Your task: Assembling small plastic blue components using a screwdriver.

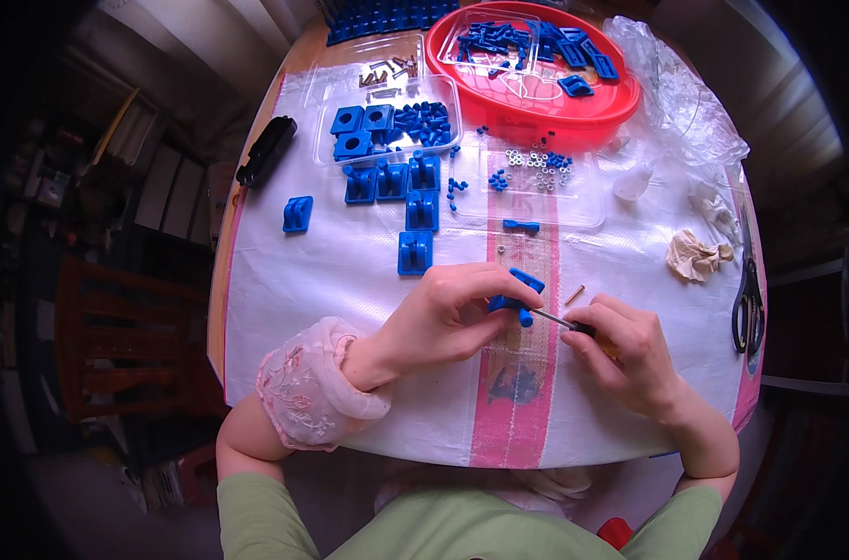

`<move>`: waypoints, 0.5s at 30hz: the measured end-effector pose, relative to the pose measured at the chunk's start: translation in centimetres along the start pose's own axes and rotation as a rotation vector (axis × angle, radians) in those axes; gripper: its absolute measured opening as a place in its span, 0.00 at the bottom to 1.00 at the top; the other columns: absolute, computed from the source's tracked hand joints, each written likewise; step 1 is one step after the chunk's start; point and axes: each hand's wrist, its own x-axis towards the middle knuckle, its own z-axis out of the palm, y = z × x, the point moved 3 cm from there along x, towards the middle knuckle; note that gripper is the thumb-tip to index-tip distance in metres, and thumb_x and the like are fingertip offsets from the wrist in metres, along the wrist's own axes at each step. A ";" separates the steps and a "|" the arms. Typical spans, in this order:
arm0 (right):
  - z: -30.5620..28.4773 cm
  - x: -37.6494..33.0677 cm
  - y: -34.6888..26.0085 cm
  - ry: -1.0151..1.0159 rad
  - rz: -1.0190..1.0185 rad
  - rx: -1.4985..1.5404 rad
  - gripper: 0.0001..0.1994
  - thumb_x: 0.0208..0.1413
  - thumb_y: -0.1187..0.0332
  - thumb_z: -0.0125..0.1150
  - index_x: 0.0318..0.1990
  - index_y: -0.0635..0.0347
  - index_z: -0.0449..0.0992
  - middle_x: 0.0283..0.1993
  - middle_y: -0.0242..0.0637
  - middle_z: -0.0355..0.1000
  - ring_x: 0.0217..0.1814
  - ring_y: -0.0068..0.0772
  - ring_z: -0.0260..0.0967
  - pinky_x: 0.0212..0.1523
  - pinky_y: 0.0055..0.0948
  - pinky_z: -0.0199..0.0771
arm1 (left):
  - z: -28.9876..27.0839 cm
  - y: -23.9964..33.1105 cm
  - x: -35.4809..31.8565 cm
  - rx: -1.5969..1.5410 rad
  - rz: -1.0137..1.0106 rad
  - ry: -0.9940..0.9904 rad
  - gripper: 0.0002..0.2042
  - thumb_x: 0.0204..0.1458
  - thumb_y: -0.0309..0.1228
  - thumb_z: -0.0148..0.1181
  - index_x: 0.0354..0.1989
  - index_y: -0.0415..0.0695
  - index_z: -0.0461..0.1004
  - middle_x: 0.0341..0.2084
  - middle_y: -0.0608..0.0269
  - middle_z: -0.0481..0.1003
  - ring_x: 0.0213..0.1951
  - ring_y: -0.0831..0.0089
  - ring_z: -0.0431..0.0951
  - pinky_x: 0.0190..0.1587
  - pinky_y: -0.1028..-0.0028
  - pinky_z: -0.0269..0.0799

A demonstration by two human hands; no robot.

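My left hand [452, 313] pinches a small blue plastic part [518, 297] just above the white woven sheet [331, 280] covering the table. My right hand [630, 350] holds a thin screwdriver [560, 321] whose metal tip meets the blue part from the right. A single brass screw [575, 295] lies loose beside the two hands. Several blue square blocks [415, 250] sit in rows further up the sheet, one apart at the left [297, 214].
A red tray [536, 121] of blue parts stands at the back. Clear trays hold blue blocks [378, 126] and small nuts [536, 173]. Black scissors [748, 308], crumpled tissue [695, 255] and a plastic bag [686, 93] lie at right. A black case [266, 149] rests at the left edge.
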 end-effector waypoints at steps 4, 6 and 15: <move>0.0 0.0 0.0 0.028 -0.014 -0.014 0.08 0.54 0.73 0.72 0.39 0.63 0.80 0.31 0.40 0.75 0.24 0.41 0.76 0.24 0.36 0.73 | 0.2 -0.2 -0.1 -0.036 -0.025 0.007 0.17 0.52 0.08 0.60 0.48 0.37 0.83 0.42 0.60 0.83 0.44 0.76 0.83 0.42 0.77 0.80; 0.0 0.0 -0.1 0.044 -0.020 -0.024 0.08 0.54 0.74 0.73 0.39 0.63 0.80 0.30 0.39 0.75 0.24 0.39 0.76 0.24 0.35 0.72 | 0.2 -0.3 -0.2 -0.063 -0.054 0.015 0.16 0.54 0.09 0.61 0.48 0.38 0.83 0.42 0.61 0.83 0.44 0.77 0.82 0.43 0.77 0.80; -0.5 0.1 -0.6 0.116 -0.074 0.004 0.08 0.54 0.75 0.73 0.39 0.65 0.80 0.29 0.38 0.74 0.24 0.37 0.76 0.23 0.32 0.74 | 0.1 -0.9 -0.3 -0.173 -0.186 0.066 0.14 0.60 0.14 0.61 0.52 0.38 0.81 0.46 0.64 0.82 0.48 0.79 0.81 0.50 0.78 0.80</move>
